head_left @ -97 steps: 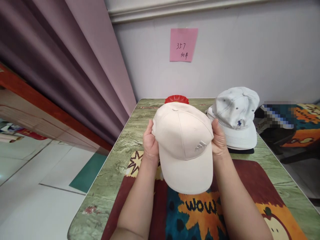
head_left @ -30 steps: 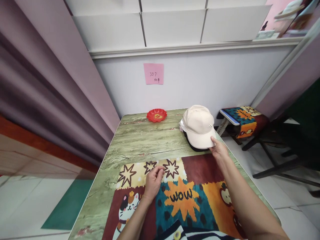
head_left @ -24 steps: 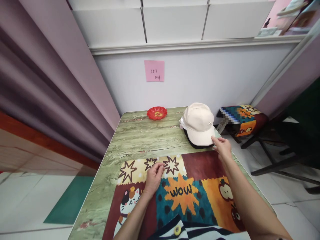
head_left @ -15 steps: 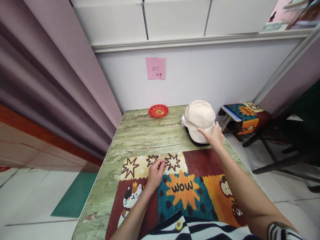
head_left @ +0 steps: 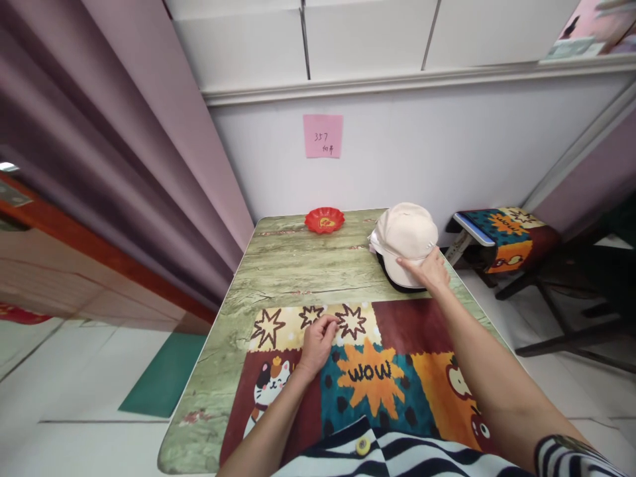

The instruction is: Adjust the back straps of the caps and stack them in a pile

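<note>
A cream cap [head_left: 408,232] lies over other caps, one of them black [head_left: 397,281], at the right back of the green wood-patterned table [head_left: 288,265]. My right hand [head_left: 431,270] grips the cream cap at its brim, thumb on top. My left hand [head_left: 318,338] rests over the colourful mat [head_left: 405,324], near its printed stars, with its fingers curled together; anything between them is too small to make out.
A red scalloped dish [head_left: 324,220] stands at the table's back edge, below a pink note [head_left: 323,136] on the wall. To the right is a stool [head_left: 517,225] with a similar mat on it. A purple curtain [head_left: 189,132] hangs at left.
The view has shifted slightly, so the table and its objects appear further right. My right hand still holds the cream cap, and my left hand keeps its place over the mat.
</note>
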A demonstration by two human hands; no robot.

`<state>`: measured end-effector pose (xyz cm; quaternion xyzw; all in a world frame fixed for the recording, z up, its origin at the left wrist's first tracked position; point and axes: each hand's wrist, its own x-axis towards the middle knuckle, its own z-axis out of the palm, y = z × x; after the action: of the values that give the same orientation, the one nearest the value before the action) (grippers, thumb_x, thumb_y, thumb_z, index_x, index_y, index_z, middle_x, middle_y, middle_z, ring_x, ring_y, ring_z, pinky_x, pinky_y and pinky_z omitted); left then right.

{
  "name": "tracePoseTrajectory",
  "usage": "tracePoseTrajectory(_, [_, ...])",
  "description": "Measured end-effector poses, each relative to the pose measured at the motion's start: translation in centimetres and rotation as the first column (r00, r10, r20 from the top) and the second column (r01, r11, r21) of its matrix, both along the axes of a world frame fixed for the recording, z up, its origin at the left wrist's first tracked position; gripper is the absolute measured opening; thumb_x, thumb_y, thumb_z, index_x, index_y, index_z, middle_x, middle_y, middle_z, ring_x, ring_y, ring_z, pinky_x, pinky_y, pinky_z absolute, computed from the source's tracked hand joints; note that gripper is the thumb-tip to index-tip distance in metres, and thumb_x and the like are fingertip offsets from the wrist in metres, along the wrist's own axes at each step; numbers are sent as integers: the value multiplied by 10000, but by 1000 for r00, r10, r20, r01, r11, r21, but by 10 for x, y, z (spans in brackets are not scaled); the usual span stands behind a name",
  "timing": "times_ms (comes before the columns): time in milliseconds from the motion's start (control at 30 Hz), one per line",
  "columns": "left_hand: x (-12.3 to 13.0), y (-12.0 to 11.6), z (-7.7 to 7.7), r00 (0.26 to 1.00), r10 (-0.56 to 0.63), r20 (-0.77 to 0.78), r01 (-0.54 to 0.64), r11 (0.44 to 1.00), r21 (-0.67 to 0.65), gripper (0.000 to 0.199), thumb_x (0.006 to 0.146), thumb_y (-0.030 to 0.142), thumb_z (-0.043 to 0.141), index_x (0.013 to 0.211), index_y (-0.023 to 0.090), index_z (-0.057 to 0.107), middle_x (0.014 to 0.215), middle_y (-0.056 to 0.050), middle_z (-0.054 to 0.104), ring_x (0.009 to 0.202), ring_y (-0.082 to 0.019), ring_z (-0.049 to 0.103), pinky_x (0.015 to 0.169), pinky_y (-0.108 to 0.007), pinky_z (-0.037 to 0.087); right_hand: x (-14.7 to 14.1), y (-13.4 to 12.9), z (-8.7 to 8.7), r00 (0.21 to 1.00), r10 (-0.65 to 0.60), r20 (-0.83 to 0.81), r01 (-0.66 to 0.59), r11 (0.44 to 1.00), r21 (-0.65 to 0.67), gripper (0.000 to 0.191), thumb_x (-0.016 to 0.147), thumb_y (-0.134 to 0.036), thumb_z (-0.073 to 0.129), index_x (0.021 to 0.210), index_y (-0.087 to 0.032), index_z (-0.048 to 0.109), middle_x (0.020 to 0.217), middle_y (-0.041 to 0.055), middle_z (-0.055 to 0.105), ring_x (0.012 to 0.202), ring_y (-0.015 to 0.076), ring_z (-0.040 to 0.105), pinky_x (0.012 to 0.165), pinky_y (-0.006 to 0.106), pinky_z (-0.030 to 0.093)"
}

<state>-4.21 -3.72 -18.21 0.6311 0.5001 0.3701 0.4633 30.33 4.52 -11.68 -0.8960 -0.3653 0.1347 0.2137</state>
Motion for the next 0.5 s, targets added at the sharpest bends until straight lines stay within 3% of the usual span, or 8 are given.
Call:
tracePoseTrajectory(233, [-1,-2,-3,1000,5,4,-5,999,52,303,921,410,525,950,161,694,757,-35,695,652,-148,598,628,-248,464,-16,-20,-8,1000,-25,19,23,995,93,1218,704,-817,590,1590,-126,119,1505,286,394,1388,437,427,1096,548,381])
tracePoseTrajectory(400, [-3,-4,-4,1000,-7,13,6,998,55,289,902,395,539,955,166,706,772,-33,696,666,-146,597,630,-244,461,-34,-76,-35,993,97,71,-108,982,158,1104,801,-719,538,1596,-82,110,1601,297,248,1460,446,327,1116,559,362])
tracePoseTrajectory(500, [-2,-3,-4,998,-3,59,5,999,-38,268,884,374,545,954,160,691,801,-41,693,674,-140,595,629,-242,467,-56,-116,-51,971,234,53,-239,959,153,1076,828,-652,541,1605,-63,87,1626,290,224,1487,440,290,1130,571,344])
